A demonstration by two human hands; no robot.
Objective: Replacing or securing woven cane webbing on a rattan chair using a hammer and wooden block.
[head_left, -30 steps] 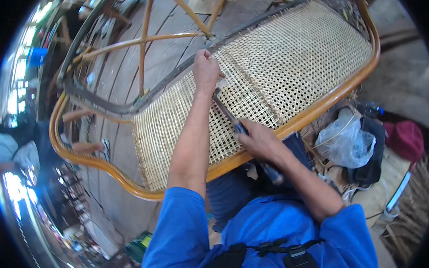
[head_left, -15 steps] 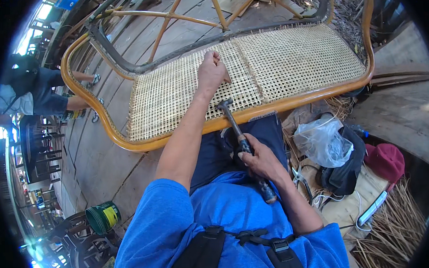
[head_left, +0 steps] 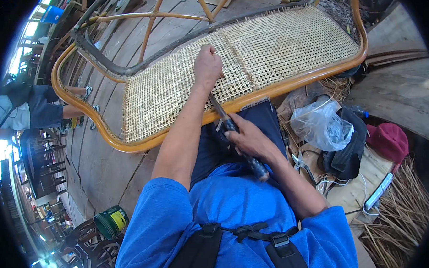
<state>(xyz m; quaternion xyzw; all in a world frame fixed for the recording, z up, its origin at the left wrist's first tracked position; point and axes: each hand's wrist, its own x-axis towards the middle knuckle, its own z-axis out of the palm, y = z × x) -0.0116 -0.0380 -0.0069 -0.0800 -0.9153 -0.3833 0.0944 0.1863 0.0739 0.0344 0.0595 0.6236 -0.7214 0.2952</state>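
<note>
pressing my left hand down in a loose fist on the woven cane panel of the rattan bench frame, i keep my right hand clenched around the dark handle of a hammer. its long axis runs from my lap up toward the left hand, head just below that fist at the frame's near rail.

A pale woven cane panel lies flat in an orange rattan frame, its weave open and gridded. A dark-handled hammer slants across the frame's near rail.
</note>
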